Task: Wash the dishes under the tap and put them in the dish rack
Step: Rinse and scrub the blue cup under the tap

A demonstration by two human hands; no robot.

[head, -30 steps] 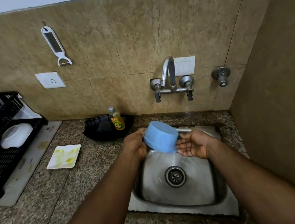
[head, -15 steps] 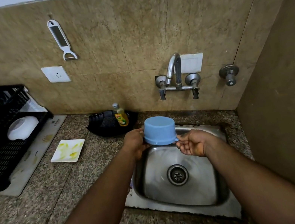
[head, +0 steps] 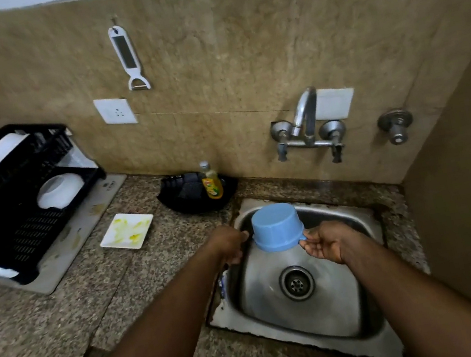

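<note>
Speckled granite counter (head: 64,321) set against a tan stone-tiled wall, with a steel sink (head: 358,219) let into the right end. A wall tap (head: 306,121) stands above the sink; no water is seen running.

Blue bowl (head: 276,227): held mouth-down over the back of the sink, clear of the basin floor. Judged reason: inverted over the basin so rinse water drains off before it travels across the counter.

Left hand (head: 230,245): at the bowl's left rim, fingers curled there; contact appears to be a grip on the rim, though the fingertips are partly hidden behind the hand. Right hand (head: 327,244): fingertips pinch the rim's right edge, palm turned up. A two-sided hold keeps the wet bowl level and steady.

Rack (head: 15,223): black, on a pale mat at the far left, well apart from the sink. It already carries two white bowls (head: 60,190), both upturned, presumably to dry. Free slatted space lies in front of them.

Plate (head: 127,230): white, square, smeared yellow, lying on the counter between rack and sink. Judged unwashed and queued.

Soap bottle (head: 211,184): stands in a black dish at the wall, near the sink, within reach for washing.

Assessment: bowl appears rinsed; transfer left to the rack is the likely next step. Risk: slip from wet fingertip hold.
</note>
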